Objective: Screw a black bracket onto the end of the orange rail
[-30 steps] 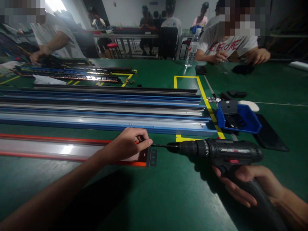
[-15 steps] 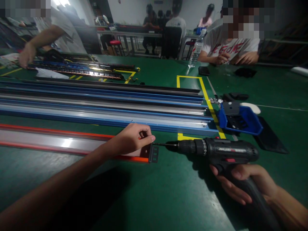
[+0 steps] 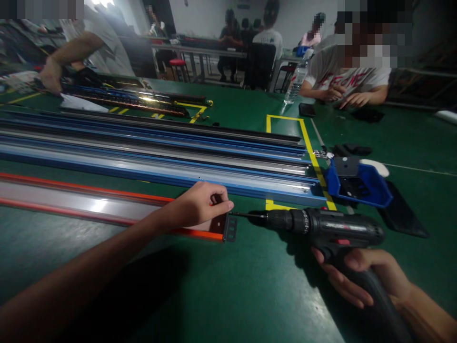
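Observation:
My right hand (image 3: 360,274) is wrapped round the handle of a black cordless drill (image 3: 339,226), which points left. Its long thin bit (image 3: 250,216) reaches the end of an orange-edged metal profile (image 3: 121,209). A black slotted end plate (image 3: 231,229) sits at that end of the profile. Over the same end lies my left hand (image 3: 202,205), thumb and fingers closed near the tip of the bit. Whatever is between those fingers is hidden or too small to make out.
Several blue and black profiles (image 3: 200,164) lie lengthwise behind the orange one. A blue bin (image 3: 378,188) with black plates stands at the right, beside a dark flat object (image 3: 403,212). Farther back are a water bottle (image 3: 295,81), a phone (image 3: 307,110) and people seated or working.
The view has shifted slightly, so the scene sits a little to the right. Both hands, the drill and the orange-edged profile keep nearly the same positions relative to one another.

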Motion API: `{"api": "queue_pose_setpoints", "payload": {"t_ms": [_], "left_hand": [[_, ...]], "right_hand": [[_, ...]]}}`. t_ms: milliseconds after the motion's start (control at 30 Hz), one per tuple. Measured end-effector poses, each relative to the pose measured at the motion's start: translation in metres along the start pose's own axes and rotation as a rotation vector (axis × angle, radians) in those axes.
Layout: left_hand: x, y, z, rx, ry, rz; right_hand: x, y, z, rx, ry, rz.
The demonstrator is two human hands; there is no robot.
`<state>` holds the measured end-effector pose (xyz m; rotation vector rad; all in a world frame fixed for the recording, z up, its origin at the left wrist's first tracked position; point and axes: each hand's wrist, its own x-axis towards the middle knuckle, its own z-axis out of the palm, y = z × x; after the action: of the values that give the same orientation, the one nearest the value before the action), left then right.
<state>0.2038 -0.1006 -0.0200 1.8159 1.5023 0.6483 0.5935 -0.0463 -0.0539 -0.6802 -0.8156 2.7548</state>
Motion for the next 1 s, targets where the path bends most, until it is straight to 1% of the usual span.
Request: {"api": "queue_pose_setpoints", "payload": {"t_ms": [200,433,700,1000], "left_hand": [[0.0,-0.001,0.0,-0.016,0.0,-0.009],[0.001,0.002,0.0,-0.006,0.012,-0.009],[0.0,0.004,-0.001,0.017,0.013,-0.011],[0.001,0.002,0.001,0.047,0.034,0.009]], "right_hand": [[0.0,0.003,-0.002,0.018,-0.002,-0.015],[0.001,0.01,-0.013,0.007,0.017,-0.053],[0.005,0.003,-0.001,-0.023,0.005,-0.06],[0.004,0.003,-0.001,-0.063,0.037,-0.042]]}}
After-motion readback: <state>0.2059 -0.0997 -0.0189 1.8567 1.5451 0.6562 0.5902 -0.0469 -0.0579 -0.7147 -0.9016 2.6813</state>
